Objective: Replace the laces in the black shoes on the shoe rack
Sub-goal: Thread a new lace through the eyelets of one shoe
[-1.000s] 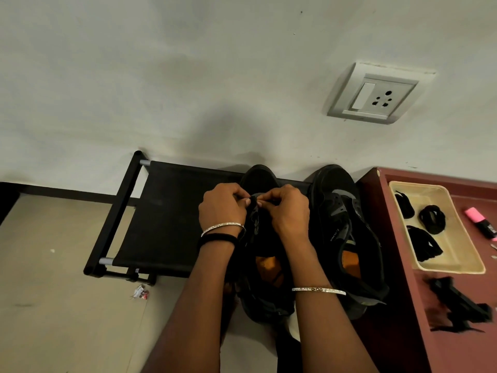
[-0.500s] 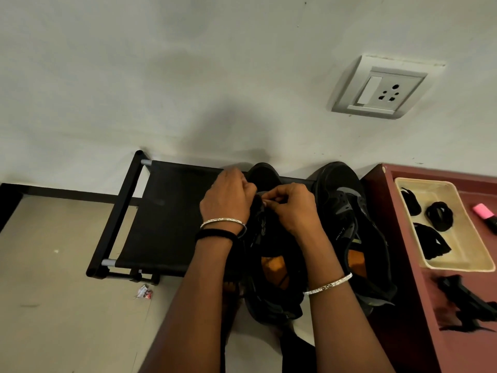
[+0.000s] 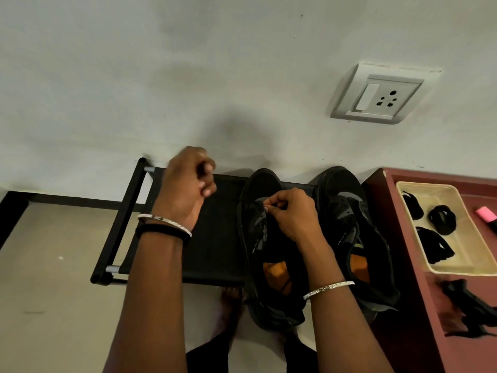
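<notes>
- Appeared to be mid-threading on the first shoe point(image 3: 259, 184), which stood toe to the wall on the shoe rack point(image 3: 215, 238), just beside the second shoe point(image 3: 340, 189).
- Pinched the first shoe's upper at the eyelet row with the right hand point(image 3: 291, 215), thumb and fingers point(image 3: 273, 208) pressed together on it; could not tell whether a lace end sat inside that pinch.
- Held the left hand point(image 3: 185, 187) raised over the bare rack fabric, apart from the shoe, fingers point(image 3: 207, 189) curled in; could not make out whether a lace ran through them or nothing at all.
- Judged the next move as drawing the slack through and finding the next eyelet, which called for a fine tip-first feed from the pinch, with black lace hard to see against the black upper.
- Noted spare lace bundles point(image 3: 441, 216) in the cream tray point(image 3: 462, 273) on the table point(image 3: 398, 265), well apart from both hands.
</notes>
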